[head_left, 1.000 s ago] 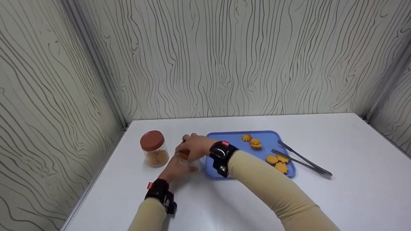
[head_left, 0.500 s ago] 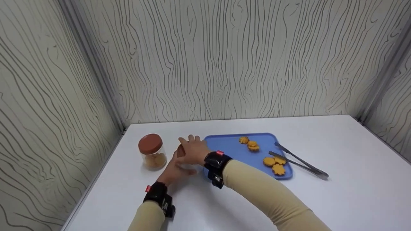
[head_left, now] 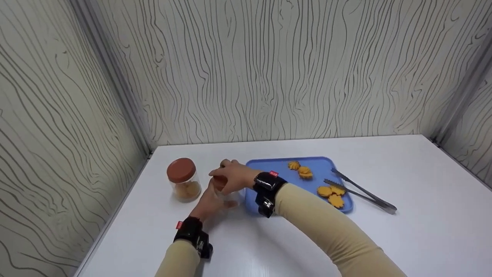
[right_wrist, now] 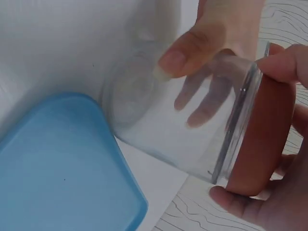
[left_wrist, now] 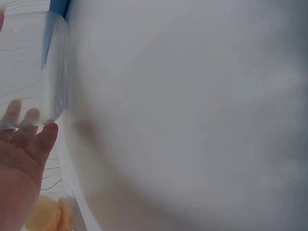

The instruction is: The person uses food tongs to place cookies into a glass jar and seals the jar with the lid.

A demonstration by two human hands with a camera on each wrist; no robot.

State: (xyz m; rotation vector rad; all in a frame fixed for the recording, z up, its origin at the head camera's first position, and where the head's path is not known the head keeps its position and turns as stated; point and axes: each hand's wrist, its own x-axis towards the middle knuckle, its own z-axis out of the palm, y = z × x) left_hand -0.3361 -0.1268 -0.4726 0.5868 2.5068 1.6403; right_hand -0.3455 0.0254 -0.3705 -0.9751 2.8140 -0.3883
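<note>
Hands on clear jar (right_wrist: 178, 130) beside blue tray (head_left: 269, 169).
Left hand (head_left: 210, 200) grasps jar body, right hand (head_left: 230, 177) fingers clasp brown lid (right_wrist: 260, 139); lid-turning step, likely needing steady body grip, more twist.

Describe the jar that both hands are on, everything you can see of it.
The jar is clear, plastic-looking and round, with a reddish-brown lid on. It looks empty. It stands on the white table just off the blue tray's corner. The left hand wraps its body, fingers showing through the wall; the right hand grips the lid from above.
</note>
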